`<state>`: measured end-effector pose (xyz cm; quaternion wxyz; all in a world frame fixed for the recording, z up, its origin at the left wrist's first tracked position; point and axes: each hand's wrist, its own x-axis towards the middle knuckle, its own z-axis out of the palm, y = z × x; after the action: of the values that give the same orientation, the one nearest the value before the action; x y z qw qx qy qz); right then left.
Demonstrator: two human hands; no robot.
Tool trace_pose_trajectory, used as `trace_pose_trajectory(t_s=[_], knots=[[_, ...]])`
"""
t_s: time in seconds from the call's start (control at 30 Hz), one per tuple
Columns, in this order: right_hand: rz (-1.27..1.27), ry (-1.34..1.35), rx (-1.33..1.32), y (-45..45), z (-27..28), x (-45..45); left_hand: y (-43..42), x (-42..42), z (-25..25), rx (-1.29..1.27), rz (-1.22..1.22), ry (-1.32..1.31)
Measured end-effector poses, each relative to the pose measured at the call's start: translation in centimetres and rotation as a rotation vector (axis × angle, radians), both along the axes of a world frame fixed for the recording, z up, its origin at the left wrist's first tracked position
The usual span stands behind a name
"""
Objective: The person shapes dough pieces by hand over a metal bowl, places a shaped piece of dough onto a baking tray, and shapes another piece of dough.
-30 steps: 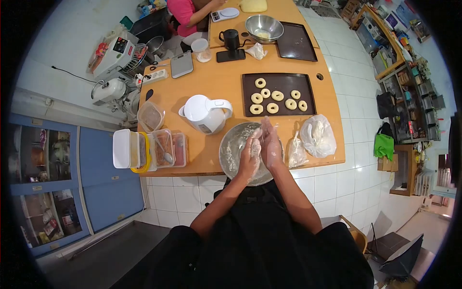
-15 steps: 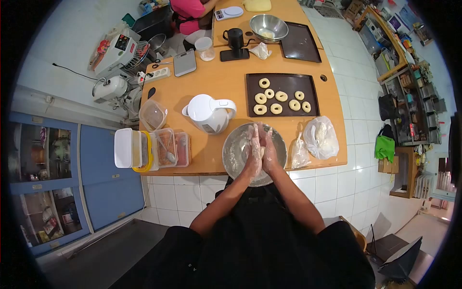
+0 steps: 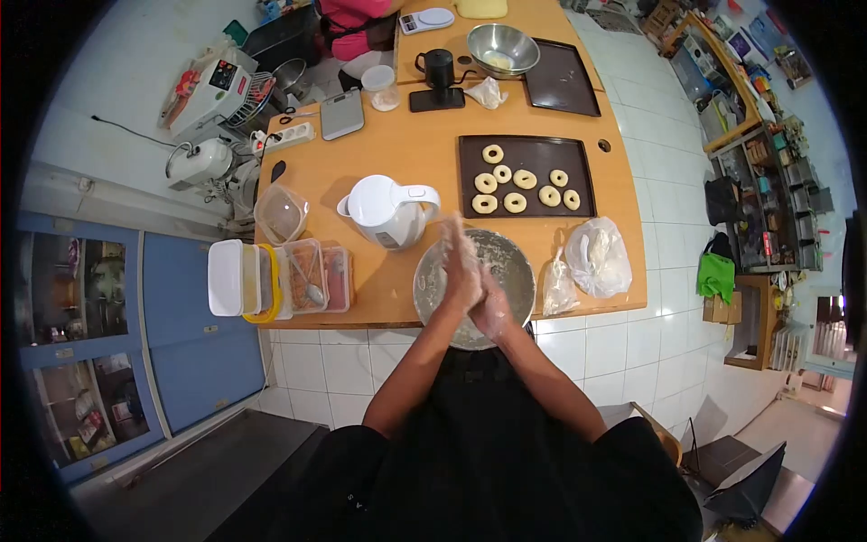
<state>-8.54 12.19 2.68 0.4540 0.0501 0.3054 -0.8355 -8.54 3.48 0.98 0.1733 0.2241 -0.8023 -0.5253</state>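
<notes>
My left hand (image 3: 461,273) is over a metal mixing bowl (image 3: 512,256) at the table's near edge, its fingers stretched out and coated with flour or dough. Against its palm lies my right hand (image 3: 491,313), lower and also floury; its fingers are partly hidden behind the left. No object shows between the palms. Pale smears of flour or dough cling to the bowl's inner wall. Beyond it, a dark baking tray (image 3: 569,155) carries several ring-shaped dough pieces (image 3: 515,202).
Left of the bowl stand a white electric kettle (image 3: 384,210) and several plastic containers (image 3: 305,280). Two plastic bags, one a larger clear bag (image 3: 600,257), lie to the right. Farther back are a scale (image 3: 342,115), a black gooseneck kettle (image 3: 439,70), another steel bowl (image 3: 503,47) and a person in pink (image 3: 361,41).
My palms have slid along each other: the left hand has moved up and to the left, the right hand lower. The view has shifted slightly.
</notes>
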Motion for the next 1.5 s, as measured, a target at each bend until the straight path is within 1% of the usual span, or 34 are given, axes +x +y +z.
trace_pose_trajectory(t_s=[0.03,0.07,0.1,0.2,0.27,0.3,0.4,0.43,0.47,0.53,0.57,0.67,0.7,0.73,0.8,0.87,0.9,0.97,1.0,1.07,1.1,1.2,1.23,1.27,1.3,1.43,1.47,1.5], knots=[[-0.004,-0.107,-0.021,0.2,0.4,-0.6,1.0,0.5,-0.7,-0.226,-0.069,-0.199],[0.007,-0.064,0.020,0.0,0.5,-0.5,2.2,1.3,-1.4,-0.312,-0.136,-0.269],[0.018,-0.016,0.057,-0.2,0.5,-0.5,3.1,2.0,-1.4,-0.307,-0.170,-0.260],[0.030,0.109,0.182,0.1,0.4,0.7,3.1,2.3,1.4,-0.013,-0.079,-0.030],[0.037,0.202,0.271,0.7,0.2,1.1,2.5,1.9,2.7,0.075,-0.020,0.044],[0.069,0.074,0.219,0.7,-0.2,1.4,2.1,1.8,2.9,0.076,0.003,0.058],[0.066,0.008,-0.081,1.4,-1.4,-0.4,1.8,2.0,2.2,-0.021,-0.003,-0.019],[0.030,-0.032,0.034,1.4,-0.8,-0.9,2.2,2.4,1.5,-0.033,-0.012,-0.041],[0.008,-0.030,0.032,1.6,-0.3,-1.3,3.0,2.8,0.3,0.047,-0.023,-0.071],[-0.026,-0.023,0.031,2.0,0.5,-2.1,4.7,2.8,-0.4,0.211,-0.037,-0.127],[-0.006,0.136,0.170,2.1,0.9,-1.9,4.8,2.6,-0.9,0.340,-0.007,-0.049],[0.045,0.015,0.027,2.7,-0.1,-0.9,4.3,0.4,4.2,0.720,0.086,0.182],[0.040,-0.034,-0.037,2.6,-0.1,-1.0,4.4,-0.3,5.6,0.773,0.164,0.170],[0.057,-0.053,-0.091,2.7,0.3,-1.4,4.0,-0.2,4.3,0.550,0.166,0.113],[0.085,-0.093,-0.195,3.3,1.0,-2.1,2.9,0.5,0.1,0.105,0.164,-0.006],[0.086,-0.062,-0.074,3.6,0.5,-2.5,5.1,0.9,-0.1,0.198,0.061,-0.022],[0.088,-0.048,-0.014,3.7,0.3,-2.5,6.2,1.6,1.7,0.153,-0.003,-0.079],[0.140,0.081,0.014,3.8,0.5,-1.8,6.5,1.7,2.6,0.202,0.013,-0.052],[0.163,0.146,0.032,4.0,0.6,-1.4,5.9,0.9,2.4,0.300,0.092,0.034],[0.167,0.067,0.013,4.0,-0.5,-0.9,4.4,-0.4,1.9,0.493,0.247,0.217],[0.150,0.026,-0.009,3.9,-0.3,-1.0,3.4,-0.2,1.8,0.187,0.191,0.140],[0.081,-0.034,-0.053,3.9,-0.2,-2.3,4.8,1.2,1.2,-0.352,-0.029,-0.158],[0.047,-0.049,-0.060,4.4,-0.2,-2.8,5.9,2.0,1.8,-0.282,-0.122,-0.115],[0.013,-0.062,-0.071,4.5,-0.2,-3.3,5.8,1.4,2.1,-0.217,-0.092,-0.085],[0.009,-0.004,-0.009,4.5,-0.4,-3.2,5.2,0.3,2.4,-0.156,-0.059,-0.050],[0.051,0.074,-0.059,3.4,-2.0,-1.8,3.9,-2.1,2.6,0.121,0.098,0.050],[0.044,0.024,-0.099,3.4,-2.1,-1.9,3.7,-2.4,2.7,0.190,0.140,0.080],[0.038,-0.024,-0.139,3.4,-1.5,-2.3,3.4,-2.0,2.5,0.004,0.088,0.054]])
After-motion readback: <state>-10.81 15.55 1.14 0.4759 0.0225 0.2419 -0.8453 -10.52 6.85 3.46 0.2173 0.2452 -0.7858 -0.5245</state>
